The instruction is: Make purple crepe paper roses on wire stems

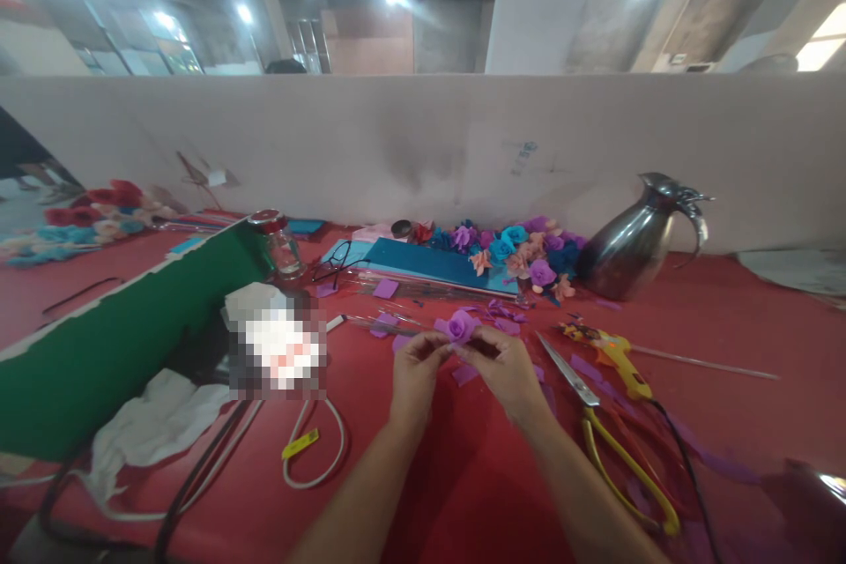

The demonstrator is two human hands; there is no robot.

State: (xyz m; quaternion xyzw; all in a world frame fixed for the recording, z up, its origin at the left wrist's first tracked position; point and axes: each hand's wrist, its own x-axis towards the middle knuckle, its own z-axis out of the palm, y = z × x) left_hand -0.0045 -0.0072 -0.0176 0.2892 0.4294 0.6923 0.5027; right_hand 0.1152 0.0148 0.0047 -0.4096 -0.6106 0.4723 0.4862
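Observation:
A purple paper rose (460, 326) is held up between both hands over the red table (436, 493). My left hand (418, 370) pinches its base from the left, thumb and fingertips closed. From the other side my right hand (506, 366) grips the flower's lower petals in the same way. Small purple paper pieces (385, 288) and thin wires lie just beyond the hands. To the right are scissors (588, 405) with yellow handles, blades partly apart, and a yellow glue gun (621, 361) with a clear stick in its back.
Finished paper flowers (522, 251) are heaped by the wall, beside blue paper sheets (429, 264) and a metal jug (634, 238). At left stand a glass jar (281, 247) and a green divider (132, 352). Cables (211, 467), crumpled white paper (159, 423) and a blurred patch lie nearer.

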